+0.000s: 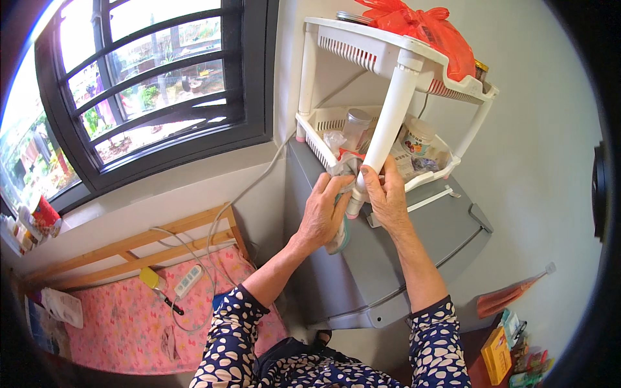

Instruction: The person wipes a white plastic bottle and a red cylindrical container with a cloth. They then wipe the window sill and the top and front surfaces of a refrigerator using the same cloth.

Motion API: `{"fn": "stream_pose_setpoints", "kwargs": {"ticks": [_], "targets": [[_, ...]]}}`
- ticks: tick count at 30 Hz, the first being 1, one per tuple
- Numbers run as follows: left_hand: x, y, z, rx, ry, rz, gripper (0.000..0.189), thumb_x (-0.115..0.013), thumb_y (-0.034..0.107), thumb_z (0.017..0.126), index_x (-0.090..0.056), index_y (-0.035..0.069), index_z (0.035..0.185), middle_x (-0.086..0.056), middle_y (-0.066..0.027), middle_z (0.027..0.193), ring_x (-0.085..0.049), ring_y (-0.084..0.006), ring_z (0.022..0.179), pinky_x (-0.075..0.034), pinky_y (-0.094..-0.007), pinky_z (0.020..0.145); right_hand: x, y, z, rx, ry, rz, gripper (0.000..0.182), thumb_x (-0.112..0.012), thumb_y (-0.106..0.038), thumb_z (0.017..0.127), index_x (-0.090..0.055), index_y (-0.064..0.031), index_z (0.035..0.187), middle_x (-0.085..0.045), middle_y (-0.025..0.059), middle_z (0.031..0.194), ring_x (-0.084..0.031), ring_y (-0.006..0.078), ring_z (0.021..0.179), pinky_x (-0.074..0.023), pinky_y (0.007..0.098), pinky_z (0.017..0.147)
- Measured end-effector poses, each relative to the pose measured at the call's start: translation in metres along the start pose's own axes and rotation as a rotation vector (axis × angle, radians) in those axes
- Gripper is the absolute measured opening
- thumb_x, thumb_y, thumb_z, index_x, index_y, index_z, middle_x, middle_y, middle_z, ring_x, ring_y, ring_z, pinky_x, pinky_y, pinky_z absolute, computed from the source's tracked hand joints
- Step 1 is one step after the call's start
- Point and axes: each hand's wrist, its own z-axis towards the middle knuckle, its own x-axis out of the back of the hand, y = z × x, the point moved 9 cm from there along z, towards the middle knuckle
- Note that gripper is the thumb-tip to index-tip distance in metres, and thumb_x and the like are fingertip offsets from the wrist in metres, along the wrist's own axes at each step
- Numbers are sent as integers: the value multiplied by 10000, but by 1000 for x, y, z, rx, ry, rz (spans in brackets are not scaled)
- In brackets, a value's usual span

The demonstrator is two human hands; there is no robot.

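A white plastic two-tier shelf rack (pixel 361 41) stands on top of a grey refrigerator (pixel 349 271). My right hand (pixel 388 199) grips the lower end of its front post (pixel 390 114), with the thumb in front. On the other side of that post, my left hand (pixel 318 213) holds a greyish cloth (pixel 345 168) against it. A teal-edged part of the cloth (pixel 341 240) hangs below my left palm. The lower tray holds a clear jar with a silver lid (pixel 356 126), a plastic tub with a fruit label (pixel 418 135) and crumpled clear plastic (pixel 335 140).
A red plastic bag (pixel 436 36) sits in the upper tray. On the left are a barred window (pixel 160 82) and a pink-covered wooden bench (pixel 121 330) bearing a power strip (pixel 189 281) and a black-handled knife (pixel 170 303). A cable (pixel 252 179) runs up beside the rack.
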Motion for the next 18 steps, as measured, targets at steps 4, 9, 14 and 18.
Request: {"fn": "stream_pose_setpoints", "kwargs": {"ticks": [4, 9, 14, 18], "targets": [[-2, -14, -4, 205, -45, -354, 272, -577, 27, 866, -564, 17, 1138, -567, -146, 948, -587, -251, 857, -466, -334, 786, 0, -4, 1, -14, -68, 31, 304, -534, -225, 957, -504, -6, 1167, -578, 83, 952, -537, 144, 846, -459, 293, 764], [24, 38, 38, -111, 256, -248, 300, -586, 19, 855, -547, 8, 1152, -536, -153, 1054, -532, -284, 976, -431, -362, 865, 10, 12, -5, -144, -64, 181, 432, -451, -307, 981, -496, 12, 1268, -586, 75, 1059, -524, 139, 919, -423, 298, 846], [12, 43, 21, -263, 366, 21, 348, -627, -20, 805, -527, 0, 1137, -502, -182, 1079, -462, -368, 1025, -388, -424, 895, 12, 18, -3, -208, -83, 363, 473, -395, -342, 984, -550, 32, 1227, -605, 83, 1080, -526, 159, 980, -393, 286, 887], [-3, 27, 5, -232, 291, 78, 320, -652, -50, 761, -509, -10, 1045, -489, -204, 1080, -474, -377, 1017, -394, -428, 891, 13, 8, -7, -147, -83, 245, 445, -414, -329, 974, -571, 26, 1190, -613, 75, 1019, -528, 151, 935, -402, 290, 867]]}}
